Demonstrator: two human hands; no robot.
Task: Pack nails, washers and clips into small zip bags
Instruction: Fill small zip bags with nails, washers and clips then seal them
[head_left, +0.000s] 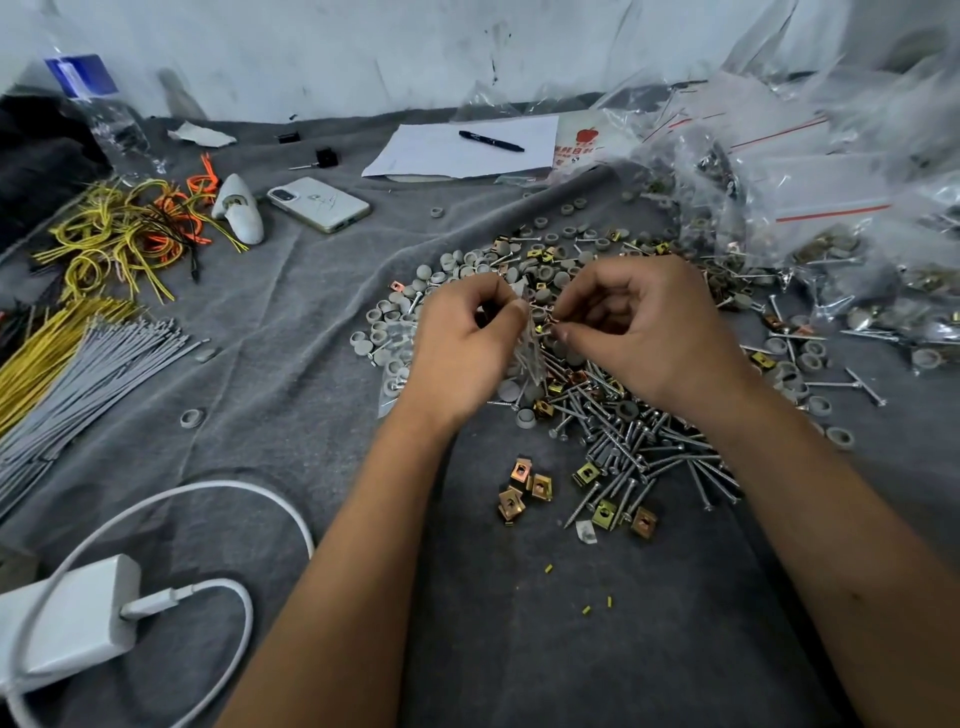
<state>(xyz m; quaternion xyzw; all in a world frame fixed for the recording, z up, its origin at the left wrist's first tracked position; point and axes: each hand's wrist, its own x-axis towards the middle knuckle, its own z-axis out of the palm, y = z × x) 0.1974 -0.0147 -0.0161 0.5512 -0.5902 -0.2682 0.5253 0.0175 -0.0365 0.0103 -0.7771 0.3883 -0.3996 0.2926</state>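
I see screws (639, 441) heaped before the caps (467, 265), phone (318, 203) far left, bags (810, 171) right.

One view only: head cam, wide-angle, looking fwd and down over both forearms at the grey cloth-covered surface (291, 312). Close range, hands mid-frame. Far edge meets a pale wall (337, 47) at top. Edges bend w/ lens distortion. No 2nd view to share w/.

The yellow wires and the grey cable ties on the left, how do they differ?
The yellow wires lie looped and tangled, mixed with orange ones; the grey cable ties lie straight, side by side in a bundle. The wires sit farther back, the ties nearer. Both rest on the grey cloth.
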